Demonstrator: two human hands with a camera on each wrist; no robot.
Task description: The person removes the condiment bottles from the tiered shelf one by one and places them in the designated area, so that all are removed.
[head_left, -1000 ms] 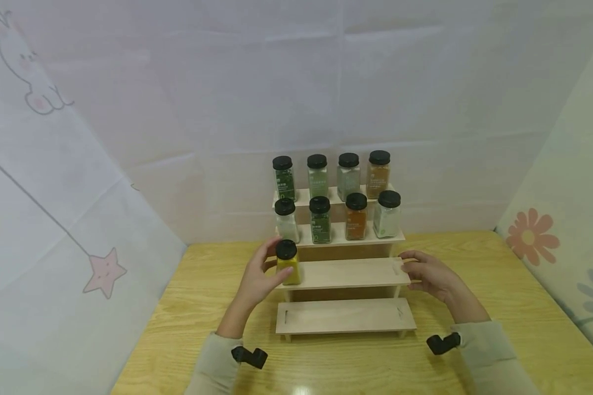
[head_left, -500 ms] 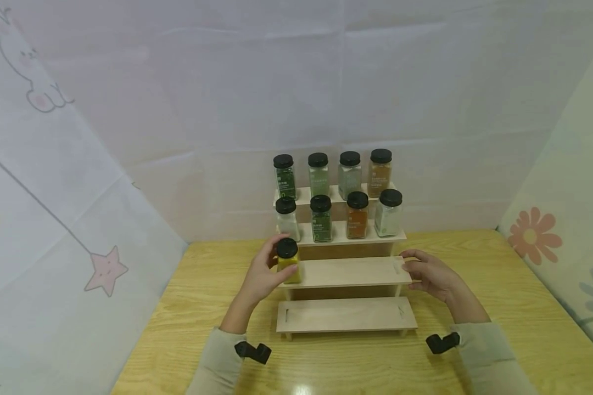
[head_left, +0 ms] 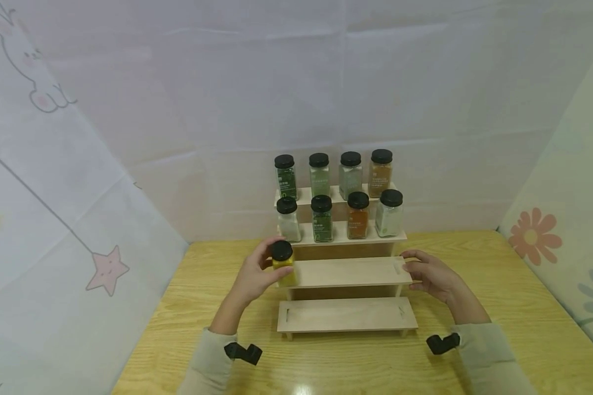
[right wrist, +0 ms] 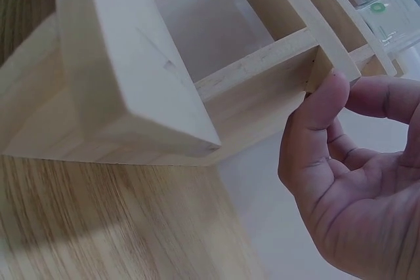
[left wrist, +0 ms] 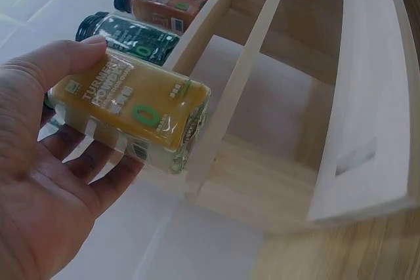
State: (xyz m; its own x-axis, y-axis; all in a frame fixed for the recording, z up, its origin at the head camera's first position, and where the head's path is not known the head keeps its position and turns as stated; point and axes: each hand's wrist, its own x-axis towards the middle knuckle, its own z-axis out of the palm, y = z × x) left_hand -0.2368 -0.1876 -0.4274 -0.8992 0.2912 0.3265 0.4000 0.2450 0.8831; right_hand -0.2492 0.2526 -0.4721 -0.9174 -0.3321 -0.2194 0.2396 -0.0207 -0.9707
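My left hand (head_left: 252,278) grips a yellow turmeric powder jar (left wrist: 131,100) with a black lid, thumb on one side and fingers round the other. In the head view the jar stands upright at the left end of the third tier down (head_left: 348,272) of a pale wooden stepped rack. At the opposite end of that tier, my right hand (head_left: 432,277) pinches the board's corner between thumb and fingers. The right wrist view shows the thumb tip (right wrist: 336,86) against the board's edge.
Four-tier rack on a wood-grain table (head_left: 217,263). Spice jars with black lids line the top tier, such as a brown one (head_left: 380,178); several more, including an orange-red jar (head_left: 358,222), fill the second. The lowest tier (head_left: 346,315) is bare. Printed cloth (head_left: 257,82) hangs behind.
My left hand and the turmeric jar have shifted slightly left, toward the end of the tier. The right hand has kept its place on the board's corner.
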